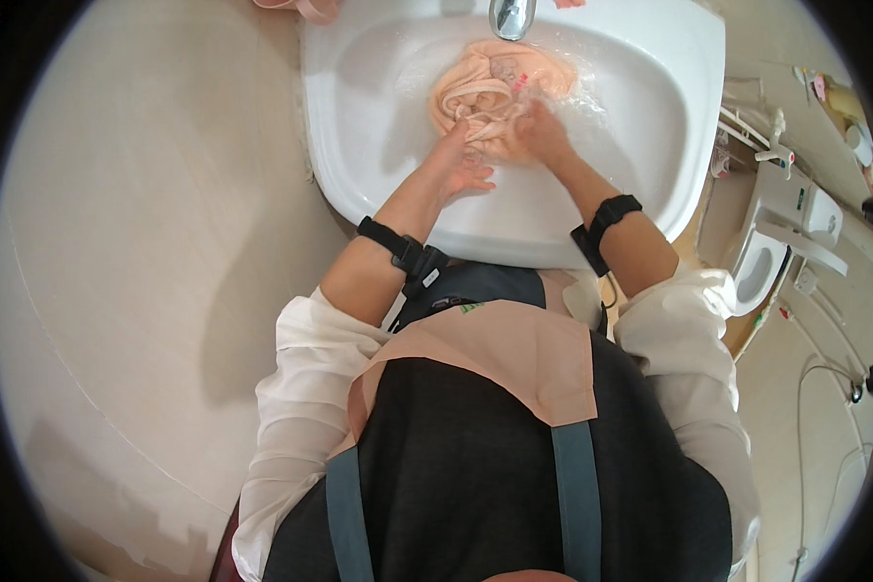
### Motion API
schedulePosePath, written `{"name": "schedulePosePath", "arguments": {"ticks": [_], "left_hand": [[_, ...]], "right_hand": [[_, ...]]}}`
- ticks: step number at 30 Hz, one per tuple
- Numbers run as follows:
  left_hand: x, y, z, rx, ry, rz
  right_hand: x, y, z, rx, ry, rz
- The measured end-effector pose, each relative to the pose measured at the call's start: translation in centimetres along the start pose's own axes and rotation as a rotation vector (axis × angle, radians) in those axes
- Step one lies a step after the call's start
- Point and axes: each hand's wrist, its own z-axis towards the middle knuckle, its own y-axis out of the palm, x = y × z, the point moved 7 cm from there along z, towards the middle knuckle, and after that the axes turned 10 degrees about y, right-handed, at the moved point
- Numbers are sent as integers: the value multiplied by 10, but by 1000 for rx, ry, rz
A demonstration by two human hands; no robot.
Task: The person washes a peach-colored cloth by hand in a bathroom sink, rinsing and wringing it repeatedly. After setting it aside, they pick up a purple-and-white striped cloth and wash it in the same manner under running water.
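Observation:
A wet peach-coloured cloth [473, 73], bunched up with a printed figure on it, lies in the white washbasin [662, 109] under the chrome faucet [512, 18]. Water splashes around its right side. My left hand [465, 161] is at the cloth's lower left edge, palm turned up and fingers spread, with the thumb against the fabric. My right hand [542, 131] is at the lower right of the cloth, blurred by water; its fingers are partly hidden, and how firmly they hold the fabric cannot be told.
A plain wall [153, 182] runs close along the basin's left side. To the right are a toilet [760, 269] with its seat, a small wall tap [777, 154] and pipes. A pink item [316, 9] sits at the basin's upper left corner. Both forearms wear black straps.

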Motion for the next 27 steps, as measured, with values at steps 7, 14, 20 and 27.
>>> {"name": "schedulePosePath", "arguments": {"ticks": [7, 14, 20, 27], "left_hand": [[23, 52, -17, -475, 189, -144], [19, 59, -2, -393, 288, -310], [19, 56, -3, -430, 256, -296], [38, 76, -44, -415, 339, -358]], "right_hand": [[-83, -17, -37, -50, 24, 153], [-84, -47, -17, 148, -16, 148], [-72, -24, -28, 139, 36, 167], [-73, -34, -17, 232, -321, 143]]}}
